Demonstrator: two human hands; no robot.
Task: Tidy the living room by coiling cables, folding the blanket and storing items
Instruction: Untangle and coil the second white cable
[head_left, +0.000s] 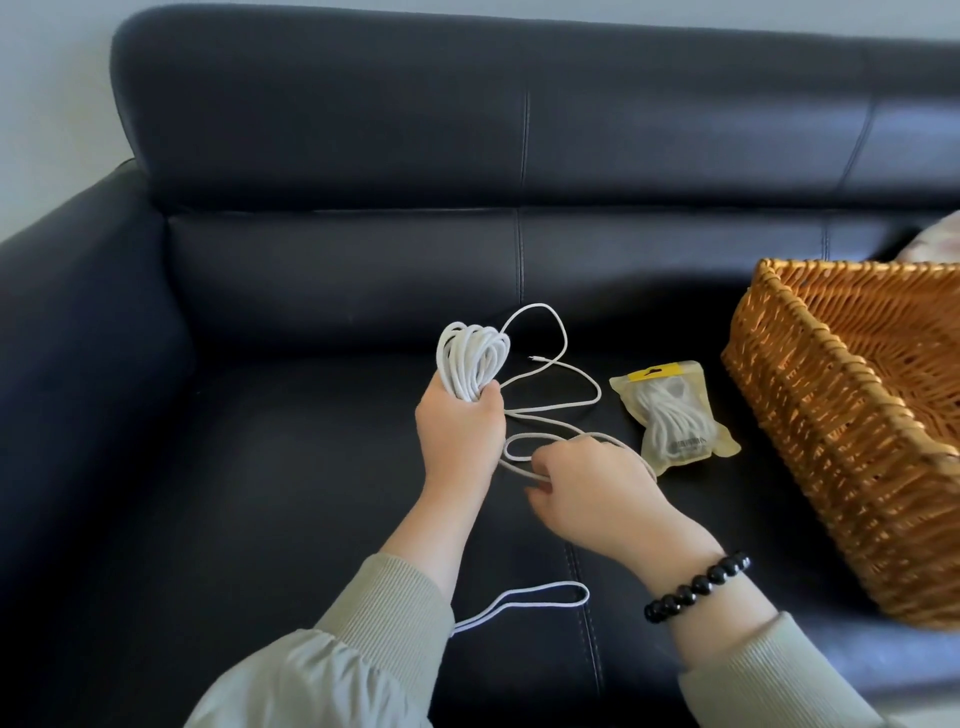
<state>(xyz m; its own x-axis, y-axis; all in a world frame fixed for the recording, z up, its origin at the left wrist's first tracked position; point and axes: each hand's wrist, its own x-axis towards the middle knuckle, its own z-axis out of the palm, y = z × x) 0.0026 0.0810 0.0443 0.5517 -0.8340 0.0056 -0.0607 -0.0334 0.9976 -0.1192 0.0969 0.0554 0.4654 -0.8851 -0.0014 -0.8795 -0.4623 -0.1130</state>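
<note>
White cable (551, 375) half coiled over the sofa (260, 467) seat, both hands at work.

The left hand (460, 422) holds the finished loops (472, 358) upright, its grip closed tight round their lower end so that they cannot spring apart. The right hand (597, 488), fingers curled, has its grip on the loose run just above the cushion, seemingly to feed the next turn up to the bundle. The rest trails across the seat with its plug end (533, 358) lying free behind, and one more loop lies near the left sleeve, so I judge a fair length is left to wind. A bagged cable (675, 415) lies just beside the open wicker basket (831, 415), likely where both will go.
</note>
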